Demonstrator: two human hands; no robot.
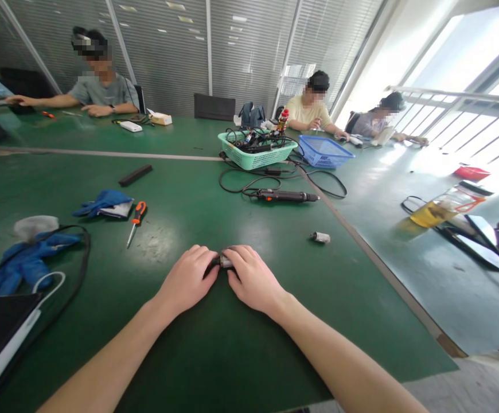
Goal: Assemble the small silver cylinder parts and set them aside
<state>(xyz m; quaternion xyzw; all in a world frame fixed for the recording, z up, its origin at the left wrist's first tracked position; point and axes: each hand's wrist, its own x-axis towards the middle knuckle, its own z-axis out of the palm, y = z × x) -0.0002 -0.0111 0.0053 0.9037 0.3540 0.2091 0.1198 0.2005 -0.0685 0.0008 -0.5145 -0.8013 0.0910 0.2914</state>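
Note:
Both my hands meet low over the green table, around a small black-and-silver cylinder. My left hand is closed on its dark end, and my right hand is closed on the silver end. Fingers hide most of the piece. To the right lies a small silver cylinder that looks like a little motor, apart from my hands. A black electric screwdriver rests beyond them with its cable. An orange-handled screwdriver lies to the left.
A green basket full of cables and tools stands beyond, beside a blue basket. Blue gloves and a dark bar lie left. A bottle is at right. Several people sit across the table.

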